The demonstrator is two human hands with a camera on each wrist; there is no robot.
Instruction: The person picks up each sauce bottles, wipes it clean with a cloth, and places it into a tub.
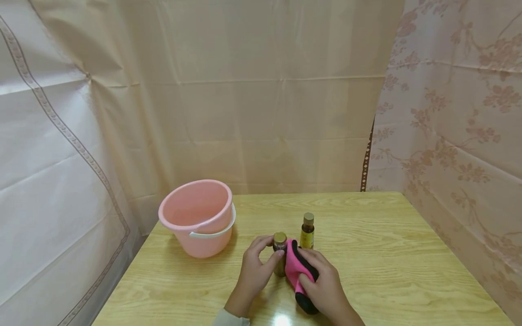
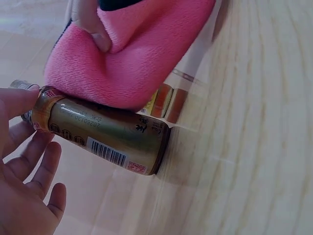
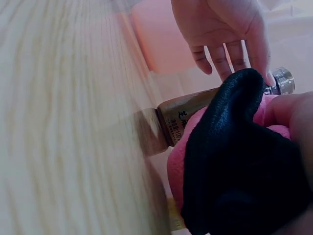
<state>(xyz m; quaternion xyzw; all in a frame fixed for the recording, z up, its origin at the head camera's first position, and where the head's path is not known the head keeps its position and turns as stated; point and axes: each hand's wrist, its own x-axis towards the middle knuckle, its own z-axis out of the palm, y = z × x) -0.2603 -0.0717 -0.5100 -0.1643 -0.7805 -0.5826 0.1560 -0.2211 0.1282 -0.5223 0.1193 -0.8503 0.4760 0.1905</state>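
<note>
My left hand [image 1: 253, 268] pinches a small gold-labelled bottle [image 2: 110, 134] at its neck, just under the gold cap. This bottle stands upright on the table, and a barcode and dark lettering show on its label. My right hand [image 1: 326, 283] grips a plush pink cloth with black parts [image 1: 292, 265]. The bunched pink side lies against the bottle's right side, covering part of it in the right wrist view. Behind the cloth stands a second bottle [image 1: 308, 228], dark with a yellow label and a gold cap, its lower part hidden.
A pink bucket [image 1: 204, 244] with a pale handle stands at the left of the wooden table [image 1: 391, 253]. Beige cloth [image 1: 261, 113] hangs behind the table, and flower-patterned cloth [image 1: 461, 136] hangs along the right side.
</note>
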